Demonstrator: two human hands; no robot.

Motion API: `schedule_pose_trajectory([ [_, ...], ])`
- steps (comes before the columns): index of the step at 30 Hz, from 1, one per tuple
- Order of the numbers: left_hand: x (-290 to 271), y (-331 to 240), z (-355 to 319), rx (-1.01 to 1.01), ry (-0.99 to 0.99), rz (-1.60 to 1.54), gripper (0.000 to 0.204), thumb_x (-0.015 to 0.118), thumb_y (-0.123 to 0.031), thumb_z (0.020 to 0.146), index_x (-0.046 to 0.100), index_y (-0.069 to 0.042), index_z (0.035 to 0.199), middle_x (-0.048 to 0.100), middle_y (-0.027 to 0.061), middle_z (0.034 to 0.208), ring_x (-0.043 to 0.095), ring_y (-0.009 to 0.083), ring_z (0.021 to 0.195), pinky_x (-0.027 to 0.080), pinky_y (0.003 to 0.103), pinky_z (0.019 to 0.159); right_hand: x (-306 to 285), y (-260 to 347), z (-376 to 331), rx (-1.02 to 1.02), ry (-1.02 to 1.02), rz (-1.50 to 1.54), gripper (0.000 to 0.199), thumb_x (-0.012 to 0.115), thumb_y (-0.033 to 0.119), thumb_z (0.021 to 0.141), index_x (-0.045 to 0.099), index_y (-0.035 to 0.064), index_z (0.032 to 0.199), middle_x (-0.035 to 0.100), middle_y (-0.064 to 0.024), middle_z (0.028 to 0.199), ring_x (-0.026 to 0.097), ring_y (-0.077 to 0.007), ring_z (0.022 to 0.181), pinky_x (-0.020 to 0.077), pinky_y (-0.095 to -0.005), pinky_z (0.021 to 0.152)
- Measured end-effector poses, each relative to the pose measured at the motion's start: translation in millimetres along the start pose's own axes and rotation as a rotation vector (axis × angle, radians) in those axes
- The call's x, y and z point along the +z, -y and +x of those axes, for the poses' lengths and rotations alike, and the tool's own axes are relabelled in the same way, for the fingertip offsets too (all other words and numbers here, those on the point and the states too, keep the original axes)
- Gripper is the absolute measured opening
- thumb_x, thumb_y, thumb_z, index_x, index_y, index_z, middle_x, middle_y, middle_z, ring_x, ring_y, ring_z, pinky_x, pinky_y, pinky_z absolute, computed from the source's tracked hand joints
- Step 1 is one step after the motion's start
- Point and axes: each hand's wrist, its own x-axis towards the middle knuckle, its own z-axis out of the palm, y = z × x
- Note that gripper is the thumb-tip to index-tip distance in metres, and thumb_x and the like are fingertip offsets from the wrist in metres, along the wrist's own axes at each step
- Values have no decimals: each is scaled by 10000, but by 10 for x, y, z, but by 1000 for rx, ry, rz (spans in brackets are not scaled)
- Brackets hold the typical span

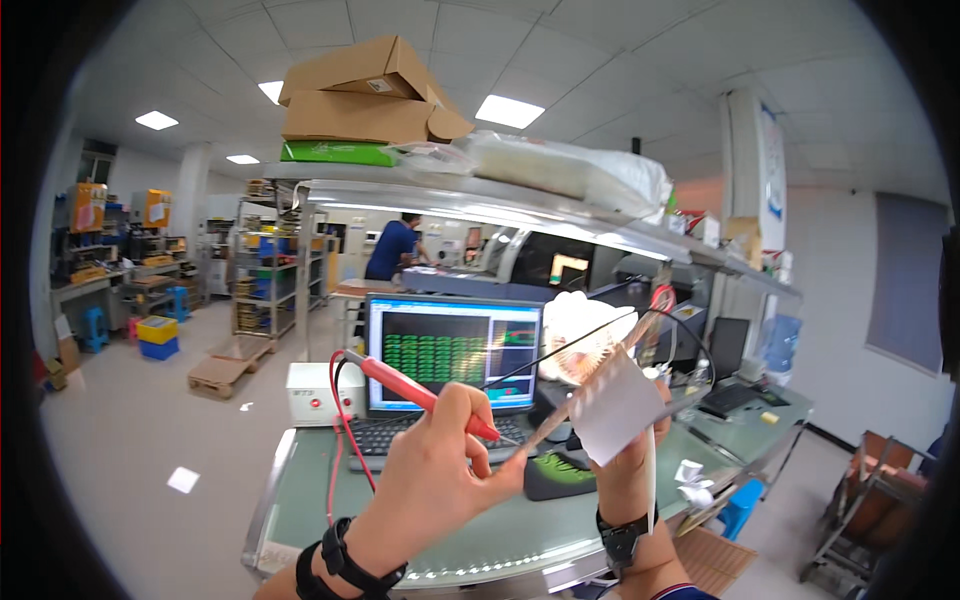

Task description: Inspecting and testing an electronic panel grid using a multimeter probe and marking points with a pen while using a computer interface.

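My left hand (435, 465) grips a red test probe (400, 385) like a pen, its thin metal tip pointing right. That tip and my thumb lie close to the lower end of a thin, flat brownish strip or board (580, 390), seen nearly edge-on; whether the tip touches it I cannot tell. My right hand (640, 460) is closed around the other side, behind a blank white card (615, 408) that covers most of its fingers. A red lead (336, 420) runs from the probe past a white box with red sockets (325, 395).
Behind my hands stand a monitor (455, 350), a keyboard (385, 438) and a lit round lamp (580, 335). A mouse pad (558, 475) lies on the green bench (440, 530). Overhead, a shelf (480, 205) carries cardboard boxes (370, 110). A person in blue (390, 250) works farther back.
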Motion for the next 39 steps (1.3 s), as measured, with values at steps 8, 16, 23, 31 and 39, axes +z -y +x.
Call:
schedule_pose_trajectory([
  [8,312,-177,-182,144,32,125,398,726,-119,714,420,-72,964,555,92,806,635,232,635,510,334,534,-211,332,-17,133,-295,177,343,728,289,817,477,72,902,593,-68,794,618,-195,764,538,-377,706],
  [16,475,-169,-374,271,-3,119,473,744,-235,705,435,-76,1026,551,146,806,596,336,656,475,400,518,-312,623,-33,117,-215,-26,333,709,303,826,481,74,904,594,-69,815,618,-193,775,536,-375,710],
  [23,537,-114,-519,309,-6,200,412,665,-276,768,450,-41,1030,545,147,787,592,255,578,456,337,458,-383,711,-56,143,-155,-119,325,692,316,834,484,76,905,595,-70,834,618,-191,785,534,-374,714],
  [31,486,-153,-585,370,-9,225,384,634,-238,786,459,-30,1058,546,132,739,568,238,498,439,329,414,-366,822,-60,166,-76,-172,318,672,330,843,488,78,908,596,-71,855,618,-189,796,531,-371,718],
  [39,731,-151,-750,364,-22,199,341,614,-180,791,479,-41,1071,578,136,795,558,236,484,442,331,417,-481,1080,-403,200,-117,-244,313,652,344,853,492,81,910,597,-73,876,618,-187,807,529,-369,722],
])
